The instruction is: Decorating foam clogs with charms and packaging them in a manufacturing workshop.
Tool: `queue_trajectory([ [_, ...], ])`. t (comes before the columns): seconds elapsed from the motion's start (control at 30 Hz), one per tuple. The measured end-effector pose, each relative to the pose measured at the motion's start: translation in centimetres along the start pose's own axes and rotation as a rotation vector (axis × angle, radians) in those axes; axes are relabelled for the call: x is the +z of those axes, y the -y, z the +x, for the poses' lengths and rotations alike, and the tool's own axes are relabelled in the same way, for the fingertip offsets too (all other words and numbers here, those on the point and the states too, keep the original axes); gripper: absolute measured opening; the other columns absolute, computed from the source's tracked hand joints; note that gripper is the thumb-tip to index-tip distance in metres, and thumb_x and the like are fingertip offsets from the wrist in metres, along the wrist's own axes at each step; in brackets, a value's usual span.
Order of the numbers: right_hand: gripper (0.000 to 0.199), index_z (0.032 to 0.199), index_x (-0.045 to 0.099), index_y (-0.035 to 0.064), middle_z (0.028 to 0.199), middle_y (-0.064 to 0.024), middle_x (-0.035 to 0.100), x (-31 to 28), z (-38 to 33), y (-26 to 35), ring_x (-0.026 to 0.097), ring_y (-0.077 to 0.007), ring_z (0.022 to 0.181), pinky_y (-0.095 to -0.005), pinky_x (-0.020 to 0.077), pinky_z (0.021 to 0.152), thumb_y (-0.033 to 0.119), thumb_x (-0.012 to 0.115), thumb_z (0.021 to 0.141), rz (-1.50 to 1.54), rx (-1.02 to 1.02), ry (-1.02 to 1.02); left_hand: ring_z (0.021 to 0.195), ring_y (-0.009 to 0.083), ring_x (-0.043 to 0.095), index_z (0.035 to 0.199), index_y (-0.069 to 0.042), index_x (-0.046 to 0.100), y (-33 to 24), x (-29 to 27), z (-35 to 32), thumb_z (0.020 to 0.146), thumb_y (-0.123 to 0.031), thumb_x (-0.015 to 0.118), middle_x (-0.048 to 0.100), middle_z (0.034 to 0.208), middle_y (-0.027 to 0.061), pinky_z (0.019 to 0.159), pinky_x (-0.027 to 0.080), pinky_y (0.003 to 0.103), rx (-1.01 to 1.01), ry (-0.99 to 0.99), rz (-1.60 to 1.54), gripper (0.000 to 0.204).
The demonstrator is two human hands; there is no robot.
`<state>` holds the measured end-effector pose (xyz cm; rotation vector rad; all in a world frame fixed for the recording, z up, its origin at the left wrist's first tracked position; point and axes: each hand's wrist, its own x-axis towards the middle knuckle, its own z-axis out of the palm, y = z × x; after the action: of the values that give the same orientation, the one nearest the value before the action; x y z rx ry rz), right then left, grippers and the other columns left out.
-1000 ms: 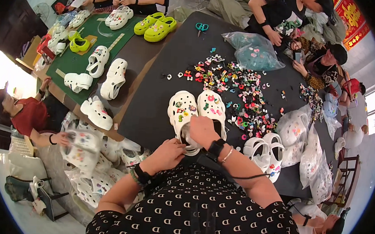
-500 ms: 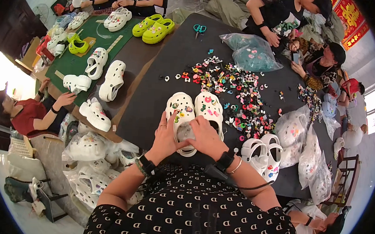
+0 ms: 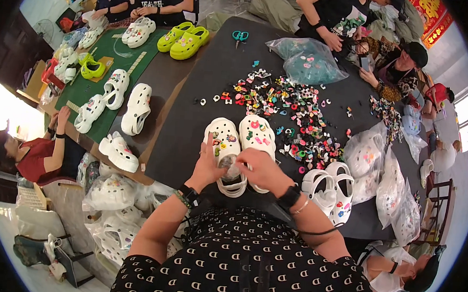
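A pair of white clogs with colourful charms lies before me, toes pointing away. My left hand [image 3: 207, 164] grips the outer side of the left clog [image 3: 223, 129], forefinger stretched along it and thumb over its opening. Inside that opening sits a crumpled piece of clear plastic [image 3: 228, 164]. My right hand [image 3: 262, 168] pinches the plastic's right side, its fingertips partly hidden. Beneath that hand is the right clog [image 3: 257, 130], its heel end mostly covered.
Loose shoe charms [image 3: 300, 110] spread beyond the clogs. Another white pair [image 3: 342, 193] and bagged clogs [image 3: 364, 156] stand at the right. Teal scissors [image 3: 240, 37] lie far off. Leftward, a green mat [image 3: 99, 117] bears more clogs. Several people work around the tables.
My right hand has drawn back from flat over the left clog's opening to a pinch at the plastic. My left fingers have straightened. At the left, a co-worker's hands have left a white clog.
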<state>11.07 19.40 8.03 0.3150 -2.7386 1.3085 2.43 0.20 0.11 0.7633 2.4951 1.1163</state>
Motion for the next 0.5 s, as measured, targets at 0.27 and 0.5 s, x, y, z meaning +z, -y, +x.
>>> queue_trajectory([
  [0.27, 0.028, 0.102, 0.055, 0.0014, 0.095, -0.017, 0.062, -4.3, -6.4, -7.6, 0.062, -0.0321, 0.09, -0.0383, 0.0488, 0.071, 0.026, 0.061, 0.09, -0.087, 0.558, -0.545, 0.125, 0.0552, 0.037, 0.152, -0.014, 0.002, -0.7, 0.2, 0.5, 0.069, -0.021, 0.077, 0.012, 0.142, 0.0456, 0.1, 0.043, 0.044, -0.143, 0.099, 0.122, 0.112],
  [0.5, 0.06, 0.109, 0.057, -0.0006, 0.098, -0.0199, 0.066, -0.9, -7.1, -7.3, 0.064, -0.0332, 0.094, -0.0387, 0.0482, 0.081, 0.056, 0.047, 0.092, 0.168, 0.719, -0.082, 0.125, 0.0551, 0.037, 0.152, -0.014, 0.008, -0.1, 0.4, 0.2, 0.075, -0.007, 0.067, 0.014, 0.143, 0.0446, 0.1, 0.043, 0.044, -0.091, 0.07, 0.145, 0.097],
])
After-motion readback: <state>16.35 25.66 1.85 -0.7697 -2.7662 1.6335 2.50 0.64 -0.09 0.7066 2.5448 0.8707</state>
